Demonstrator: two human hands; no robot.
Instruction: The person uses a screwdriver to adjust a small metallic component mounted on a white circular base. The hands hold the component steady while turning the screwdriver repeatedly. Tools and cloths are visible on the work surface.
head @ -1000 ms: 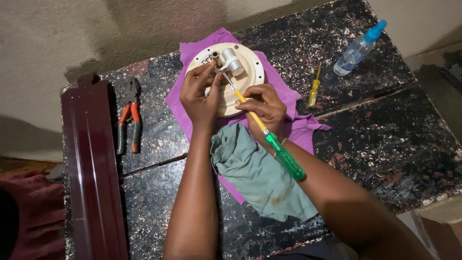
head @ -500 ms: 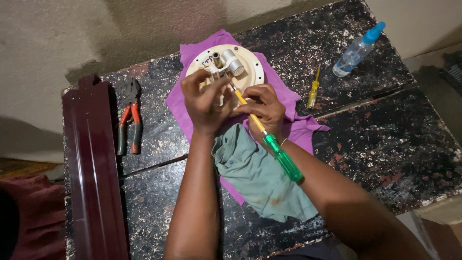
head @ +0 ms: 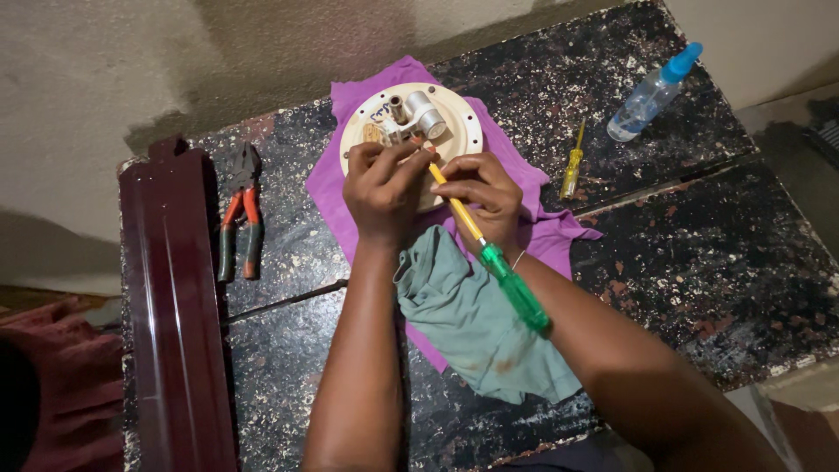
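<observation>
Right hand (head: 485, 194) clamped around a yellow-shafted, green-handled screwdriver (head: 489, 253), tip aimed up-left onto a cream round plate (head: 459, 122). Long axis diagonal, handle trailing toward the wearer. Left hand (head: 380, 188) pinching fittings on the plate, above a purple cloth (head: 328, 188) on the desk (head: 699, 227).

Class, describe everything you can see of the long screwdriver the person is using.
The screwdriver has a translucent green handle, a yellow sleeved shaft, both plastic-looking. It lies slanted, handle toward the person, tip hidden at the round cream plate. The right hand grips the shaft; the left hand is by its tip. The handle hangs over a green cloth.
</observation>
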